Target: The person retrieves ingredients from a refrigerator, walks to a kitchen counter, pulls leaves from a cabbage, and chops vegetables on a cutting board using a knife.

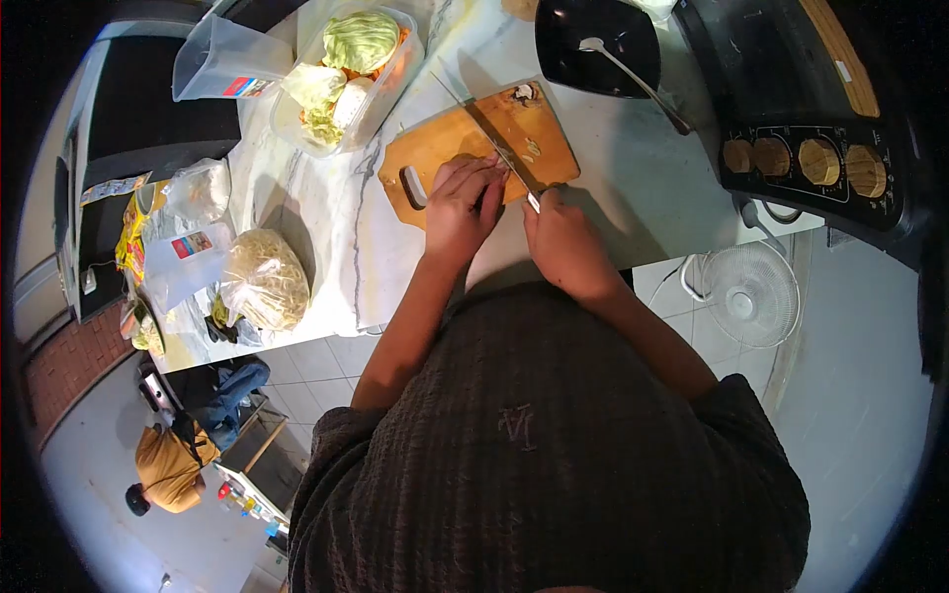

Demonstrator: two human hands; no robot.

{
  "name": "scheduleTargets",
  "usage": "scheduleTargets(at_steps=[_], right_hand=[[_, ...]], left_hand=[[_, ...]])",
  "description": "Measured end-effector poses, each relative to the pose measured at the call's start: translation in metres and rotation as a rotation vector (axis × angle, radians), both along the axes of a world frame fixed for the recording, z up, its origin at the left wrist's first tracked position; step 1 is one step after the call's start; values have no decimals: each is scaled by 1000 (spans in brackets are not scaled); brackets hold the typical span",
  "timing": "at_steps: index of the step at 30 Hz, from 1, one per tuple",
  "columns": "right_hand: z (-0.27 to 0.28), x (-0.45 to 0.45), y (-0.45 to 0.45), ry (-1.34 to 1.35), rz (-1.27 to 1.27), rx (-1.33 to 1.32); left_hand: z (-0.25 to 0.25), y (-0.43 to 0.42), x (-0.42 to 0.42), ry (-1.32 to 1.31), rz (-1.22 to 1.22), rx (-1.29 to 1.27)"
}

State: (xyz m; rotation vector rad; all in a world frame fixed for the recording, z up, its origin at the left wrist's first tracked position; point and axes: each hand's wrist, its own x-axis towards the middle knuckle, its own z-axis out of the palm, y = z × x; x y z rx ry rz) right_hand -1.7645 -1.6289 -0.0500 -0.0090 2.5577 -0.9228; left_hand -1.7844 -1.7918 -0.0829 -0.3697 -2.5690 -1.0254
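Observation:
My right hand (568, 242) is closed around the pale handle of a kitchen knife (476, 116), whose long blade slants across a wooden cutting board (420, 148). Beside the blade, my left hand (462, 206) presses down on the board with curled fingers. A small pinkish piece seems to be under its fingertips, mostly hidden, so I cannot tell its kind. To the right of the blade lie a few thin pale slices (532, 148). Dark scraps (523, 93) sit at the board's far corner.
A clear plastic tub (297, 127) of cabbage and carrot stands beyond the board at left, near an empty clear container (222, 59). A black bowl (583, 74) with a ladle is at back right, beside an oven (791, 163). Bagged noodles (265, 279) lie left. A person (176, 465) sits farther off.

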Motion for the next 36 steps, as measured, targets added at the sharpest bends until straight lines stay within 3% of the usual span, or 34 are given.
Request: scheduleTargets(at_steps=[13, 36], right_hand=[[6, 5, 13, 31, 47, 92], [12, 6, 10, 101, 56, -22]], left_hand=[[4, 3, 7, -22, 76, -7], [5, -2, 7, -4, -1, -3]])
